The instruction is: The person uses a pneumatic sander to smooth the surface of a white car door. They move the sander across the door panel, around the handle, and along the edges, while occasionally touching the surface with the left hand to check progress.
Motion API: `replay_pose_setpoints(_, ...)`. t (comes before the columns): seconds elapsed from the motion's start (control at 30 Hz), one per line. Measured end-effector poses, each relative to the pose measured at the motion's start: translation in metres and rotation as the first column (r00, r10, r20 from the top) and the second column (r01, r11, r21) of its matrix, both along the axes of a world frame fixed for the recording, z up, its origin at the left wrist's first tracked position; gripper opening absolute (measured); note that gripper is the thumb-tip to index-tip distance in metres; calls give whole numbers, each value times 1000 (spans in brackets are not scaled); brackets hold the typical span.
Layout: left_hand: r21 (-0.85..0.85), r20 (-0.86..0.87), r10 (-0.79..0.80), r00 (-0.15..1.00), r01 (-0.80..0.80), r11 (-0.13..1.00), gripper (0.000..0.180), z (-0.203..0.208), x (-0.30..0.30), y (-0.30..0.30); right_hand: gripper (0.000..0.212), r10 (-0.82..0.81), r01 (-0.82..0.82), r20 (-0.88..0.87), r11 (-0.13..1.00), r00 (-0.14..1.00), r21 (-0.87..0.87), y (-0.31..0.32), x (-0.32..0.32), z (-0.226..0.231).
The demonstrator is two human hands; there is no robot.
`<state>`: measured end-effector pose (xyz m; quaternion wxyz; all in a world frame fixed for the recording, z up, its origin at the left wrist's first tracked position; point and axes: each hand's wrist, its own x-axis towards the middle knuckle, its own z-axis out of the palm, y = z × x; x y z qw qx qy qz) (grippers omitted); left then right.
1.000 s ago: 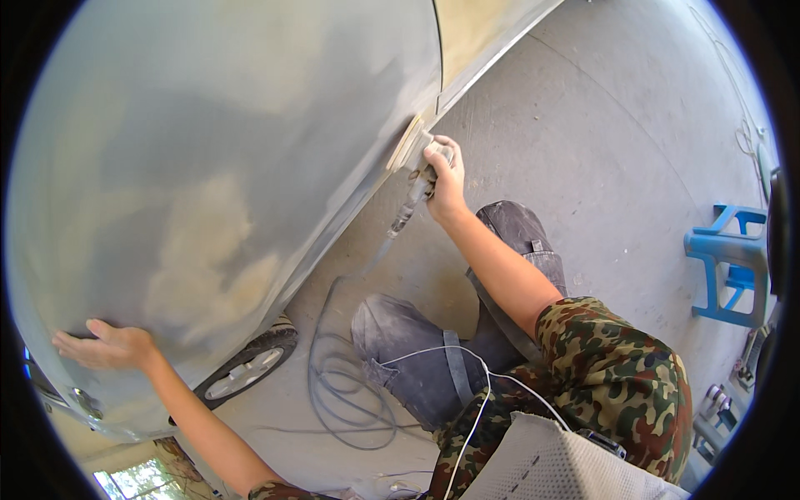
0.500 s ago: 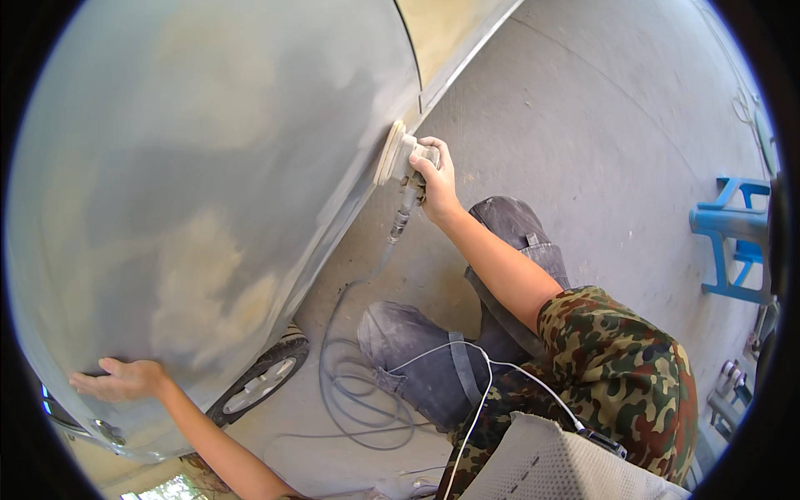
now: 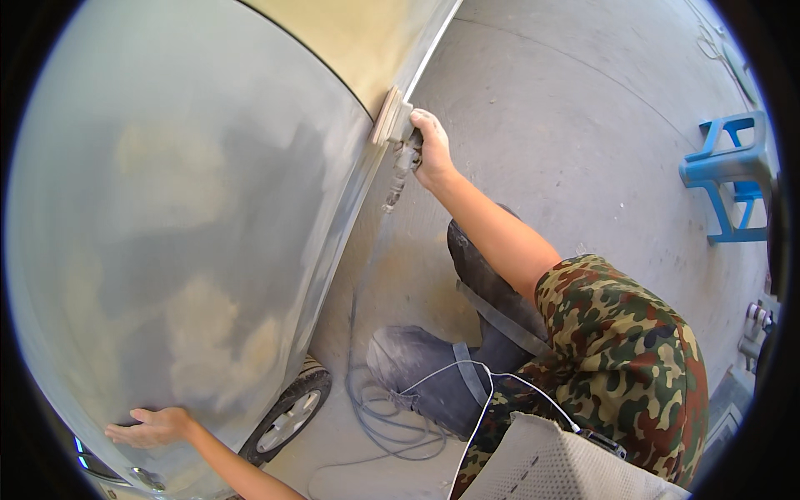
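Note:
A pneumatic sander (image 3: 390,121) is gripped in my right hand (image 3: 432,152). Its flat pad stands against the lower edge of a car body panel (image 3: 192,217), close to the seam with the cream-coloured panel (image 3: 337,37). The larger panel is dull grey with yellowish, sanded-looking patches. From the tool's coupling a grey air hose (image 3: 355,296) drops to the floor. My left hand (image 3: 158,427) rests on the same panel at lower left, fingers stretched out and holding nothing. Most of the right fingers are hidden behind the sander.
Below the panel a car wheel (image 3: 290,417) shows, with hose coils (image 3: 400,433) lying beside it. A blue plastic stool (image 3: 732,171) stands on the concrete floor at right. A thin white cable (image 3: 477,425) runs across my lap, near my bent knees.
The view has shifted. My right hand and the sander have moved along the panel's lower edge toward the seam. My left hand stays laid on the panel.

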<state>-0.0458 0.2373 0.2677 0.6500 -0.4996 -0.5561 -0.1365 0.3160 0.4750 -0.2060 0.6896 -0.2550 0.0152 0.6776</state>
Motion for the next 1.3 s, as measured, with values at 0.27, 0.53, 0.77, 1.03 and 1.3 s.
replay_pose_setpoints(0.27,-24,-61,14,998,-16,1000,64,-37,-7,-60,35,15,-11,60,998,998,-66,-29,18,-34)
replay_pose_setpoints(0.53,7,-2,14,1000,-14,1000,62,-33,-57,-68,42,33,-26,158,998,987,-51,-47,-30,-12)
replay_pose_setpoints(0.77,-165,68,46,997,-35,986,67,-82,-14,-160,45,188,-183,86,982,978,-54,-102,-77,28)
replay_pose_setpoints(1.03,-255,-223,249,943,-303,918,78,-50,103,-214,37,323,-320,-18,943,946,85,-60,-38,12)
replay_pose_setpoints(1.3,-223,-370,300,879,-397,890,69,-8,134,-196,41,423,-427,-79,903,903,-45,-56,-57,37)
